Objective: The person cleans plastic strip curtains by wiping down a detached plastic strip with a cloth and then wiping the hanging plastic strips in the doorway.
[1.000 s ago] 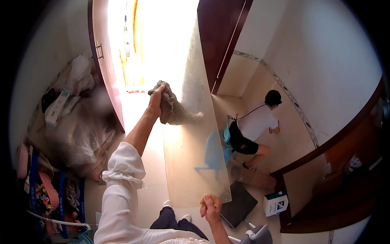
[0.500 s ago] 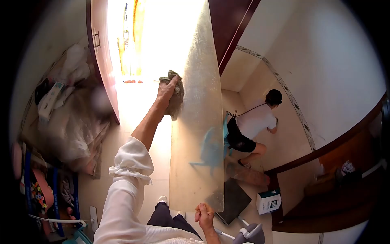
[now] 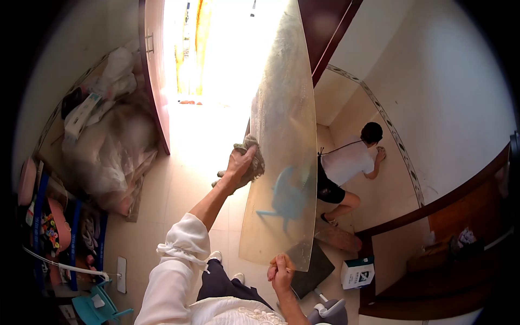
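Observation:
A long translucent plastic sheet [image 3: 281, 146] hangs in front of me, with cloudy smears on its upper part. My left hand [image 3: 238, 162] is closed on a grey-green rag [image 3: 254, 168] at the sheet's left edge; part of the rag dangles below the fingers. At the bottom of the sheet, my right hand [image 3: 281, 273] pinches its lower edge between thumb and fingers. Through the plastic a light-blue stool [image 3: 288, 197] shows, blurred.
To the right, a person [image 3: 346, 162] crouches by the wall, one hand holding a cloth against it. A white-and-green box [image 3: 357, 272] and a dark flat panel [image 3: 311, 268] are on the floor. Plastic-covered goods [image 3: 108, 157] fill the left side, behind an open door [image 3: 154, 70].
My left hand has come down along the sheet's left edge with the rag. The sheet's lower end now slants and bows to the right. The other person's hand has moved up the wall.

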{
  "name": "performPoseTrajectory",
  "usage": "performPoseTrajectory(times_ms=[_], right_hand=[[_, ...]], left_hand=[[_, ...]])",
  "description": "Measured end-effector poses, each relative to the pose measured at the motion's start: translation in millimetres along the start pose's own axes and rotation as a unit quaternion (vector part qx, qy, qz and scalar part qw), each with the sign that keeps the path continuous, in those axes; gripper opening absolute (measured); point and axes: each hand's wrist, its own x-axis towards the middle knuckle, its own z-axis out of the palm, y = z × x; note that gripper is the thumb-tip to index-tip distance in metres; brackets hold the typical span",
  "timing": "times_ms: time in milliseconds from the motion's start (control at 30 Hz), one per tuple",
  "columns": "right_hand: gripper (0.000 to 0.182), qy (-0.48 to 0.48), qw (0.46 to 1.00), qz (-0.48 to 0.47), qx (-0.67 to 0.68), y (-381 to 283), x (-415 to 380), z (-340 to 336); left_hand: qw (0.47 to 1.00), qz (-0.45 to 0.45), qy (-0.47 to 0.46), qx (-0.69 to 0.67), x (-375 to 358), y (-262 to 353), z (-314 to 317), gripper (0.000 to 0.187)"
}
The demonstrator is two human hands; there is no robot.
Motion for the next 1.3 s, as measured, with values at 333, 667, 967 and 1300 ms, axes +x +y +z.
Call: performPoseTrajectory(times_ms=[333, 667, 967, 1300], right_hand=[[0.033, -0.011, 0.999, -0.036, 0.025, -15, 25, -18], [0.034, -0.040, 0.998, -0.045, -0.022, -17, 53, -15], [0.036, -0.019, 0.999, -0.024, -0.039, -14, 29, -19], [0.038, 0.022, 0.999, -0.001, -0.042, -17, 10, 26]], left_hand=[[0.996, -0.056, -0.033, -0.060, -173, -77, 5, 0.032], [0.958, -0.170, -0.152, -0.175, -213, -59, -25, 0.023], [0.973, -0.082, -0.123, -0.176, -30, 32, -48, 0.024], [0.993, -0.015, -0.067, -0.094, 136, 144, -41, 0.026]])
